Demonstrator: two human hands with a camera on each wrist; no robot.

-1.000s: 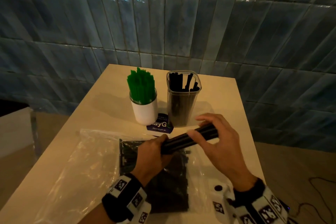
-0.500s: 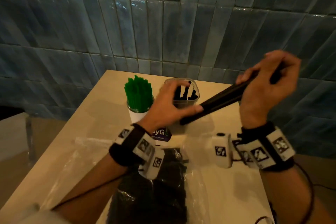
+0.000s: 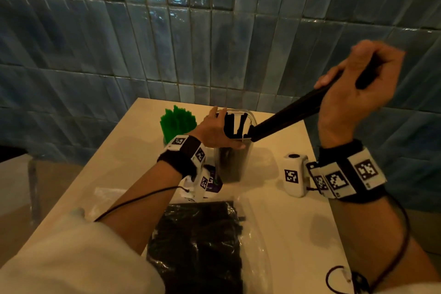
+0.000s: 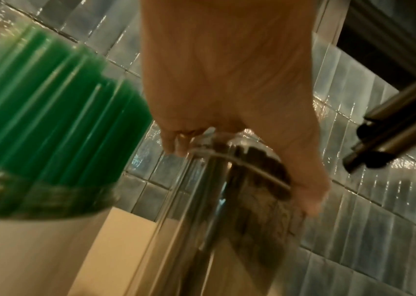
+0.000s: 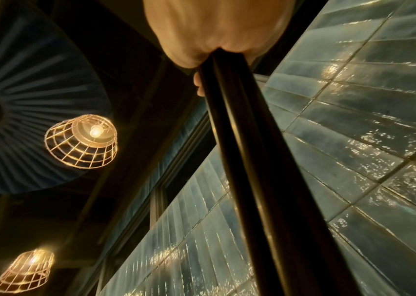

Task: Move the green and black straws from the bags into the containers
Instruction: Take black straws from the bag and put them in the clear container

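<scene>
My right hand point(image 3: 353, 79) is raised at the right and grips the upper end of a bundle of black straws point(image 3: 286, 119). The bundle slants down to the left, its lower end at the mouth of the clear container point(image 3: 232, 164), which holds more black straws. My left hand point(image 3: 214, 130) grips that container's rim, thumb on the near side. In the left wrist view the left hand point(image 4: 227, 90) wraps the clear container point(image 4: 227, 220), with the black straws' point(image 4: 391, 136) ends to the right. Green straws point(image 3: 177, 124) stand in a white cup point(image 4: 37, 250) just to the left. The right wrist view shows the black straws point(image 5: 252, 160) leaving my right hand point(image 5: 214, 30).
A clear bag of black straws point(image 3: 202, 246) lies on the table point(image 3: 286, 234) near me, with an emptied clear bag point(image 3: 107, 196) to its left. A purple card point(image 3: 212, 184) lies at the container's foot. The tiled wall point(image 3: 214, 43) stands right behind the table.
My left hand left the bundle's lower end and took hold of the clear container's rim. My right hand carried the straws until their lower end reached the container's mouth.
</scene>
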